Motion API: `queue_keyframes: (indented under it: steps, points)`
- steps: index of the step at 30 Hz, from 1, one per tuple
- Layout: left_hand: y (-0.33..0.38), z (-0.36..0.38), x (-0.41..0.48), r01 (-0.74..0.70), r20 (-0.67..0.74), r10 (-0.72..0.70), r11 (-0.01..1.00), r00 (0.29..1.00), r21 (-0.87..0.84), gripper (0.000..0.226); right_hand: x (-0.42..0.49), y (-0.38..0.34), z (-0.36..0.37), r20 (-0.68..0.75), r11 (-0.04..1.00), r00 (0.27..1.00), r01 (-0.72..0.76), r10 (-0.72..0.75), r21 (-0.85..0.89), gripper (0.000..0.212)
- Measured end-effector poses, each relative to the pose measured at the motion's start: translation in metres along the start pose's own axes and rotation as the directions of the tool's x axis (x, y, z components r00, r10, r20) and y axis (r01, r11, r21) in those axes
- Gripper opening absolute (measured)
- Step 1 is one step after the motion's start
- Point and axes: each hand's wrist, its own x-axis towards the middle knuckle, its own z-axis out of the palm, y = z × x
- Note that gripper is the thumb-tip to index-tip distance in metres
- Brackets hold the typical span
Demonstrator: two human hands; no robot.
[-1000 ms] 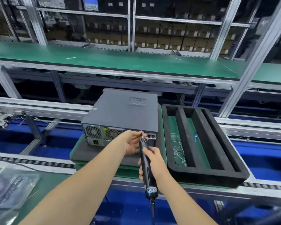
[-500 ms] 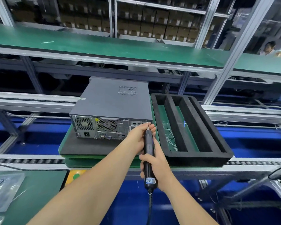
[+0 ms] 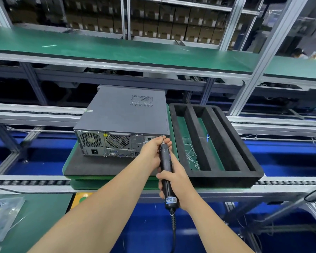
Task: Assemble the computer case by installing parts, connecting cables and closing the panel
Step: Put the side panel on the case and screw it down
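Right hand grips one screwdriver; left hand pinches its tip at computer case rear corner. Right of case: one foam tray, three slots, loose screws.

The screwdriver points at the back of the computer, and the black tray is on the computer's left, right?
No. In the head view the black tray sits to the right of the computer, not the left. The screwdriver does point at its back.
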Motion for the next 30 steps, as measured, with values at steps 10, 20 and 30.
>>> queue_keyframes:
  steps: [10, 20, 30]
  points:
    - [0.004, 0.004, -0.001, 0.009, -0.047, -0.005, 0.997, 0.999, 0.082, 0.011, 0.001, 0.001, 0.004, 0.004, 1.000, 1.000, 0.015, -0.015, 0.019, 0.083]
    - [-0.002, 0.001, -0.001, 0.005, -0.081, -0.001, 0.999, 0.997, 0.053, 0.017, 0.002, -0.001, 0.005, -0.020, 1.000, 1.000, 0.020, -0.020, -0.012, 0.072]
    - [-0.015, 0.000, -0.004, 0.098, 0.009, -0.100, 0.991, 0.995, 0.096, 0.009, -0.005, 0.018, 0.006, -0.127, 1.000, 0.992, 0.005, -0.001, 0.026, 0.071]
